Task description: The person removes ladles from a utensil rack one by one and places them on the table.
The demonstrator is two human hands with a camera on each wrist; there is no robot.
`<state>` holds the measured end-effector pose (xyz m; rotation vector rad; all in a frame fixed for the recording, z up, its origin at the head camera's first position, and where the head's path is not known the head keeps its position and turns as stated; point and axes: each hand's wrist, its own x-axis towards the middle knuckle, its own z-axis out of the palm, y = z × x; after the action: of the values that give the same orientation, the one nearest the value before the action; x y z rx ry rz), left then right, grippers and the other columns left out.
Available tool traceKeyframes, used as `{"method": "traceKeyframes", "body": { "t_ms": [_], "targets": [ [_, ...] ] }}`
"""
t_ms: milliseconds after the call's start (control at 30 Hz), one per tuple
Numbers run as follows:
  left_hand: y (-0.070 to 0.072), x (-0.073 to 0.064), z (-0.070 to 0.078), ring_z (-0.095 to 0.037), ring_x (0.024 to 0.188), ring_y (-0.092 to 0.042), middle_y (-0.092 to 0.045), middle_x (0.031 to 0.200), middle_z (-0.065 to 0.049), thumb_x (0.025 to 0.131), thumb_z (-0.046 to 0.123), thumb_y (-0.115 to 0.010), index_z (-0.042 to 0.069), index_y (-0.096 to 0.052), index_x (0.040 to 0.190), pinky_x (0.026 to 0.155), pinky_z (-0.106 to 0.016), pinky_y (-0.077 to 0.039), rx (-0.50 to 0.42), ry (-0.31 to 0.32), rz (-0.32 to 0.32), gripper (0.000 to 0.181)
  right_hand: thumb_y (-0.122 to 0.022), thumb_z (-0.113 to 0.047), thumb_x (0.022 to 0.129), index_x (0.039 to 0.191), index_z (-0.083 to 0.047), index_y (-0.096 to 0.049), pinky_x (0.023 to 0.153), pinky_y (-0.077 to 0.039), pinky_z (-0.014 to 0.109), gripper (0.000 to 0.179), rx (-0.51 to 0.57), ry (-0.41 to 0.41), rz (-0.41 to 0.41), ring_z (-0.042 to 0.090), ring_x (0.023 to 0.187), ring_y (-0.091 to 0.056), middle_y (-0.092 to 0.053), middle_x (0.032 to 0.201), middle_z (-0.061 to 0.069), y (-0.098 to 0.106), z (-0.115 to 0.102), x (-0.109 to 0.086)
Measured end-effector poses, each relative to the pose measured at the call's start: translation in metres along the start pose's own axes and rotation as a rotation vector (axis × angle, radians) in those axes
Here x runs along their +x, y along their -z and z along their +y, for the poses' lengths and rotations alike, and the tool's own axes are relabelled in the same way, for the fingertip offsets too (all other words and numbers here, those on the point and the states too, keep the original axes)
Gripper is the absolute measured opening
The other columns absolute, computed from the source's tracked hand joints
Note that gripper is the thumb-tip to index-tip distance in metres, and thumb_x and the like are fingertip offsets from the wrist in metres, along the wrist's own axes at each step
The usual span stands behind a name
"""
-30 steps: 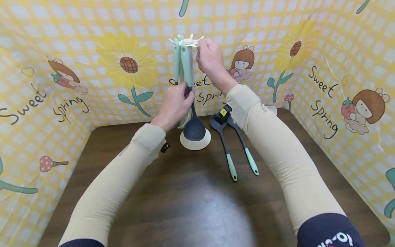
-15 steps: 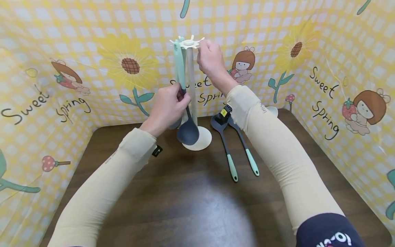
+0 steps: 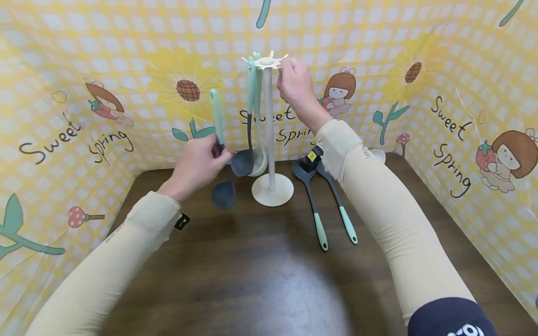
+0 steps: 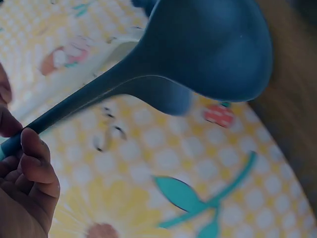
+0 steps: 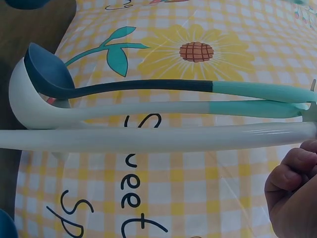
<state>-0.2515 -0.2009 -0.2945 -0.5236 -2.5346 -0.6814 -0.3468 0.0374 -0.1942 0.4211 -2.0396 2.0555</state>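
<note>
My left hand [image 3: 195,161] pinches a ladle [image 3: 223,195] with a mint handle and dark bowl, holding it upright left of the white utensil rack [image 3: 271,135]. In the left wrist view the thumb and fingers grip the ladle [image 4: 213,49] where its handle meets the dark stem. At the rack's top, my right hand [image 3: 297,88] holds one arm of the hook ring; its fingertips are partly hidden. A dark ladle [image 5: 47,72] and a white ladle [image 5: 22,99] hang side by side from the rack's left hooks.
Two dark utensils with mint handles, a wide-headed one [image 3: 321,232] and another [image 3: 348,226], lie on the brown table [image 3: 235,280] right of the rack. A white rounded piece [image 3: 378,155] shows behind the right sleeve. Patterned cloth [image 3: 159,28] walls the back and sides.
The ladle in my left hand has come off the rack and moved left, away from the post. My right hand stays on the hook ring.
</note>
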Motion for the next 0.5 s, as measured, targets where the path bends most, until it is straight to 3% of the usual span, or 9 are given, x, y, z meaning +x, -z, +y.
{"method": "traceKeyframes", "body": {
  "t_ms": [233,500],
  "targets": [
    [0.009,-0.015,-0.050,-0.018,0.050,-0.040,-0.047,0.059,-0.004,0.090,0.018,-0.053,0.011,-0.048,0.073,0.047,-0.032,-0.033,0.050,0.142,-0.070,0.019,-0.033,-0.017,0.107,0.064,-0.015,-0.037,0.039,-0.021,0.022,0.043,0.006,0.015,-0.017,0.009,0.038,-0.025,-0.032,0.045,-0.006,-0.001,0.001,0.000],
    [0.025,-0.018,-0.086,-0.022,0.055,-0.049,-0.057,0.064,-0.007,0.090,0.020,-0.055,0.011,-0.057,0.078,0.052,-0.033,-0.037,0.133,0.171,-0.071,0.015,-0.033,-0.020,0.108,0.066,-0.014,-0.038,0.039,-0.021,0.023,0.042,-0.010,0.012,-0.016,0.010,0.038,-0.025,-0.033,0.047,-0.005,0.001,0.001,0.000]
  ]
}}
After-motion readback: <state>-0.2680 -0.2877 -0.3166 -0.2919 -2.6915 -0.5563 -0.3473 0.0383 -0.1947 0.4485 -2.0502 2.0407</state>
